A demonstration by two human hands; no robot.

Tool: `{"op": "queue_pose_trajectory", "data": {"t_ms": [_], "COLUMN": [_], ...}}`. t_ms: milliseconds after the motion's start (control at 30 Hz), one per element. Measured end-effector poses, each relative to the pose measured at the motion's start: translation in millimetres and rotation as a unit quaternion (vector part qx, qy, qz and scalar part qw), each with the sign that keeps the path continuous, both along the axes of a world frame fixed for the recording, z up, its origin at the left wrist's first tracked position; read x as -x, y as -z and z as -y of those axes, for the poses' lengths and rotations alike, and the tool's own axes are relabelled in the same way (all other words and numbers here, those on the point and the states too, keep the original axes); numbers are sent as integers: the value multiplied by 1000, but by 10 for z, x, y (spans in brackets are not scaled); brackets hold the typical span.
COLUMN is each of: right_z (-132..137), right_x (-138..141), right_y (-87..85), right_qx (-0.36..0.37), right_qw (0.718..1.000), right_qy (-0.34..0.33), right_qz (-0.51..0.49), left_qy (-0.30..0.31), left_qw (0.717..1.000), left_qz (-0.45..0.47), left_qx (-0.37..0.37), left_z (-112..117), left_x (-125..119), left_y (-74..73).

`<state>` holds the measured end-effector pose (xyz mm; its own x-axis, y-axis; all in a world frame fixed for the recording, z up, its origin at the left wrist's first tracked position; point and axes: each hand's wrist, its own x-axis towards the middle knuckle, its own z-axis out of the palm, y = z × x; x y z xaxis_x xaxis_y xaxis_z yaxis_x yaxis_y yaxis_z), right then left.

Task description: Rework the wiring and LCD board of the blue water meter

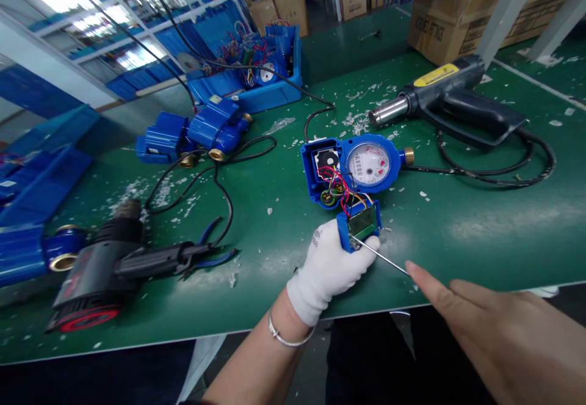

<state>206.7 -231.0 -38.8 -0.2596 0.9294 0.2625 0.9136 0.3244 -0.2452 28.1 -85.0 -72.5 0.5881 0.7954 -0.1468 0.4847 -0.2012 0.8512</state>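
My left hand (pixel 327 264), in a white glove, grips a small blue display module (pixel 363 225) with a greenish screen. Coloured wires join the module to an opened blue water meter (pixel 350 167), which lies just beyond it with its round dial facing up. My bare right hand (pixel 462 307) is closed around a screwdriver, its handle hidden in the palm. The thin metal shaft (pixel 384 258) of the screwdriver reaches to the module's lower left corner. By the module's right edge is a small spring (pixel 387 229).
A black heat gun (pixel 453 93) with a yellow label lies at right, another heat gun (pixel 105 264) at left. Blue meters (pixel 215 127) and a blue bin (pixel 274 87) of wired parts stand behind. Cables and white scraps lie on the green bench (pixel 274 258).
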Motion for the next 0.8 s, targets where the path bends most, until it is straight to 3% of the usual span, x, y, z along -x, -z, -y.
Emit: {"op": "queue_pose_trajectory", "data": {"t_ms": [67,133,267,367,567,800], "right_z": [-55,-94,-34,18,-68,63], "right_x": [-1,-20,-46,-19,157,305], "right_y": [-36,-54,-13,22,119,291], "right_qx": [64,93,-15,-65,14,-33], "right_qw": [993,986,1000,989,999,996], "right_qy": [10,14,-14,-23,3,42], "right_qz": [-101,-138,15,128,-37,74], "left_qy": [-2,-1,-4,-7,-30,-33], "left_qw": [1000,1000,999,998,993,992], "left_qz": [13,23,25,36,84,91], "left_qx": [6,14,25,42,82,78], "left_z": [-2,-6,-13,-14,-29,-29], "left_x": [-1,-3,-7,-8,-19,-28], "left_y": [6,10,7,2,10,6]}}
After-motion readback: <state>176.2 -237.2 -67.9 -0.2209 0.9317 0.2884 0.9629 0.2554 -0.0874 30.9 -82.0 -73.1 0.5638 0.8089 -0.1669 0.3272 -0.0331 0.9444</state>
